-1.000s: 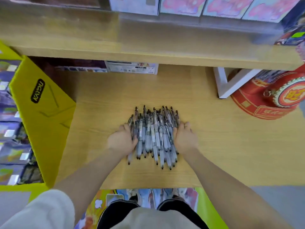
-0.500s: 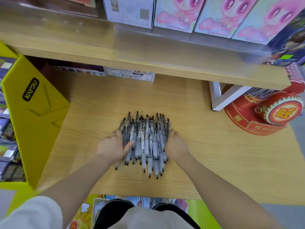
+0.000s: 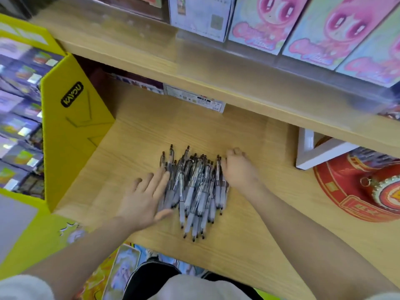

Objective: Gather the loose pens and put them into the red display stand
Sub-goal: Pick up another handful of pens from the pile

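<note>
Closest to the camera, a pale top and dark shorts fill the bottom edge, and two bare forearms reach forward over the wooden shelf [image 3: 249, 245]. The left hand [image 3: 144, 198] lies flat, fingers straight and spread a little, its fingertips and thumb side touching the left edge of the pile of pens [image 3: 194, 187]; motion blur softens it, so how firmly it presses I cannot tell. The right hand [image 3: 239, 169] sits on the opposite side, fingers curled down at the knuckles against the right edge of the pile, with no pen visibly pinched in it. The pens themselves lie heaped between the two hands in the middle of the shelf, clear barrels and pale grips running roughly parallel, tips toward the person, clips pointing away. Off to the right, well apart from the pile, the red display stand [image 3: 357, 191] stands on the same surface, round with gold trim, partly tucked behind a white frame [image 3: 320, 152]. On the left, a yellow cardboard display [image 3: 71, 131] marked KAYOU rises beside the shelf, with rows of blurred packets beyond it. Further back, a small white box [image 3: 194, 99] rests against the rear under the upper shelf [image 3: 216, 76], and up top, pink cartoon boxes [image 3: 324, 29] line the far row.
</note>
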